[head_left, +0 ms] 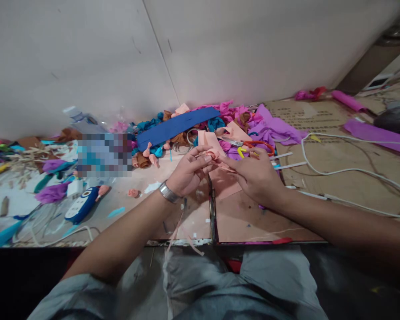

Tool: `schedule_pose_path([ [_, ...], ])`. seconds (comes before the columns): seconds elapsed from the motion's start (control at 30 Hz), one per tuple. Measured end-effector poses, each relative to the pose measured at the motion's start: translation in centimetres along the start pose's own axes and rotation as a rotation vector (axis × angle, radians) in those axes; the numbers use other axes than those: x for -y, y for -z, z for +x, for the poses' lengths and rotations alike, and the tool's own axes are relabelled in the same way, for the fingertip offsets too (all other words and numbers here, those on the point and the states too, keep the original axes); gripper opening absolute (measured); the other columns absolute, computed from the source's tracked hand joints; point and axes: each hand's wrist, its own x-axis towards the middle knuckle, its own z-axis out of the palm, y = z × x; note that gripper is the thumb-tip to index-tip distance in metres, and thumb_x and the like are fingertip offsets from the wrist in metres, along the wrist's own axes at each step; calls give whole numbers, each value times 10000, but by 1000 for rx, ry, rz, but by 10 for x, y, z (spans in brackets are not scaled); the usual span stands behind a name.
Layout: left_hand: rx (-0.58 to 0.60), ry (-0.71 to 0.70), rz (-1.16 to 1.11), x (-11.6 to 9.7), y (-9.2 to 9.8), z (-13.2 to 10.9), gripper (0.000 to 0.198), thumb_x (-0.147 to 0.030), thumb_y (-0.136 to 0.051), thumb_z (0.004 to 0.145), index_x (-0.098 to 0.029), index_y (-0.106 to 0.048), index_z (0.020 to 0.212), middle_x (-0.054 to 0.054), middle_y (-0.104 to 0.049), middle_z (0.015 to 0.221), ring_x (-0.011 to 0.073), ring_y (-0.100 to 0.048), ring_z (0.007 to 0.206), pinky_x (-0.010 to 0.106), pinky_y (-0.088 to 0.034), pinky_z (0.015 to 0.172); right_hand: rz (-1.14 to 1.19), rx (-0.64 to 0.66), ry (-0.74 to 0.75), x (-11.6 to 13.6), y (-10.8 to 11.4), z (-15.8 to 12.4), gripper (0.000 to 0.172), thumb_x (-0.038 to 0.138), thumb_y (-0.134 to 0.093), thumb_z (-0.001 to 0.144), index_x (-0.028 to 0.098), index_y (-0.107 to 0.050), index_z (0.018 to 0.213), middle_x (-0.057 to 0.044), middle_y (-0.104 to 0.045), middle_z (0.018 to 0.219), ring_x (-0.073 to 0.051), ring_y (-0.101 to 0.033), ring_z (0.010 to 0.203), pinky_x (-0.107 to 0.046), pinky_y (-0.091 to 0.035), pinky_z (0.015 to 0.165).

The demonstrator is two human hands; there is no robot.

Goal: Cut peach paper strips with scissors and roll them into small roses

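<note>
Pinched in my left hand (194, 170), above the middle of the table, is a small rolled peach paper flower (212, 154). My right hand (253, 173) meets it from the other side, its thumb and fingers closed on the peach paper strip that runs from the flower. Just beyond the right fingers lie scissors with orange handles (268, 146), and a yellow piece (242, 153) shows beside them. Flat peach paper (206, 140) lies behind the flower. More peach paper sits under my right hand, partly hidden by it.
A blue paper strip (180, 126) tops a heap of crumpled coloured paper flowers. Left are a blue-and-white power strip (82, 205) and a loose peach flower (134, 193). A white cable (353, 171) loops over cardboard at right, near a purple sheet (380, 137). A wall rises behind.
</note>
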Motion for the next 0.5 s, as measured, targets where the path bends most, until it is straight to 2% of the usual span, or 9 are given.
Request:
schedule_pose_path([
  [0.1,-19,-66,3,0,0,2,385,-186,-863,707,-188,-684,1047,6,-732,925,118,-721,849,218,-558,797,10,9,3,-2,-1,-1,397,149,-494,989,217,-613,1361,-31,-738,831,-193,-636,806,-442,-289,1057],
  [0.27,-79,-168,63,-2,3,6,313,-225,-853,715,-182,-724,996,12,-737,916,125,-725,846,215,-562,771,13,18,-18,-3,0,0,306,173,-518,997,258,-683,1240,-28,-772,908,-194,-656,862,-466,-240,1082],
  [0.5,-111,-163,213,-2,6,7,324,-250,-864,699,-158,-740,984,24,-741,888,115,-719,794,232,-575,779,-42,-37,-76,-12,10,7,231,201,-542,985,252,-739,1094,-28,-788,893,-208,-660,848,-459,-255,1036],
])
